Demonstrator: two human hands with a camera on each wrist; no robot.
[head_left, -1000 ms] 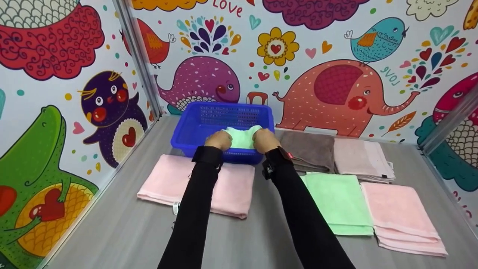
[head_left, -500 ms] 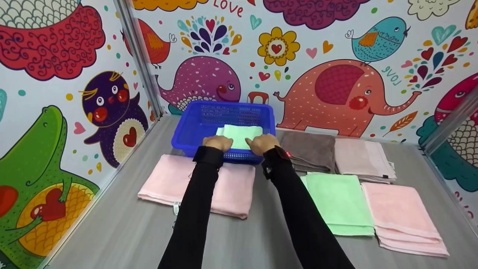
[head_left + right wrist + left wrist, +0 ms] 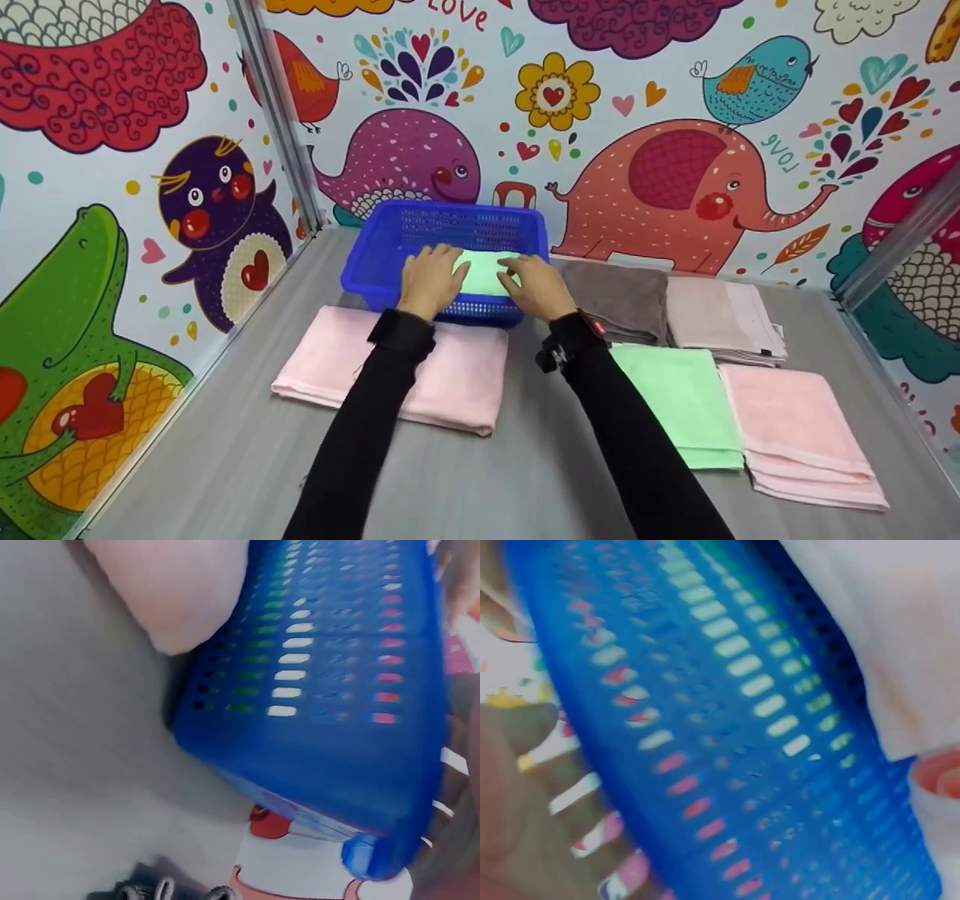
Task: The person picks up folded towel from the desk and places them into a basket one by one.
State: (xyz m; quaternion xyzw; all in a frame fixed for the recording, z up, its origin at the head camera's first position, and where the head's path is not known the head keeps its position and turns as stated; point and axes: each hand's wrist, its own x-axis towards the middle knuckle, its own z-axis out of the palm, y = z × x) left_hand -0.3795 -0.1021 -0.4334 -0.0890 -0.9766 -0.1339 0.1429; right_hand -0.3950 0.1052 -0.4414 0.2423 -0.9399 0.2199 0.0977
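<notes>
A folded light-green towel [image 3: 484, 271] lies inside the blue plastic basket [image 3: 375, 240], toward its front right. My left hand [image 3: 431, 281] is over the basket's front rim beside the towel's left edge, fingers extended and thumb apart. On the other side, my right hand [image 3: 541, 286] reaches over the rim with relaxed fingers near the towel's right edge; whether the fingertips touch it, I cannot tell. Both wrist views show the slotted front wall of the basket [image 3: 667, 690] [image 3: 337, 735], with blurred fingers beyond the rim.
A folded pink towel [image 3: 457, 382] lies in front of the basket. To the right are a folded brown towel [image 3: 622, 300], a beige towel [image 3: 720, 315], a green towel [image 3: 675, 405] and another pink towel [image 3: 806, 427]. Printed wall panels [image 3: 637, 75] stand behind and at the left.
Both hands held the green towel inside the basket a second ago, then loosened. Now their fingers are opened out, the left hand lies farther forward, and the towel stays in the basket.
</notes>
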